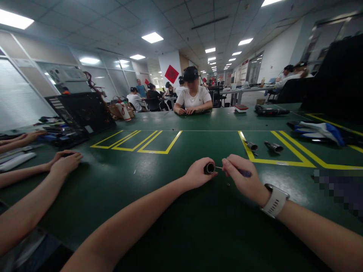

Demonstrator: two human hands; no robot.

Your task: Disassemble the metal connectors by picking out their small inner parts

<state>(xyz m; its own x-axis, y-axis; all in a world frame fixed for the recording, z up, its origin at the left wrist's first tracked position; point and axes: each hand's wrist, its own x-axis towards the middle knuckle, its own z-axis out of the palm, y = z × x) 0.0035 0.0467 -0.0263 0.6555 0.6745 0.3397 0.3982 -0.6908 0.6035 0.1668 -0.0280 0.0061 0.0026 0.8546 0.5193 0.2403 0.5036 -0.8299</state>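
Note:
My left hand (198, 174) is closed around a short, hollow metal cylinder (209, 168), its dark open end facing me. In my right hand (241, 175) is a thin-shafted screwdriver (245, 173) with a dark purple handle. Its shaft points left, and the tip reaches the side of the cylinder; whether it sits in a screw cannot be made out. A tiny dark piece (228, 184) lies on the green table just below the gap between my hands. Beyond my right hand, two similar metal pieces (273, 147) (251, 146) lie inside a yellow-taped area.
Yellow tape outlines (154, 152) mark the green table (153, 196). A black power tool (270, 110) and blue-white gloves (323, 130) lie at the far right. Another person's hands (66, 160) rest at the left. A co-worker (194, 94) sits opposite. A black rack (82, 117) stands back left.

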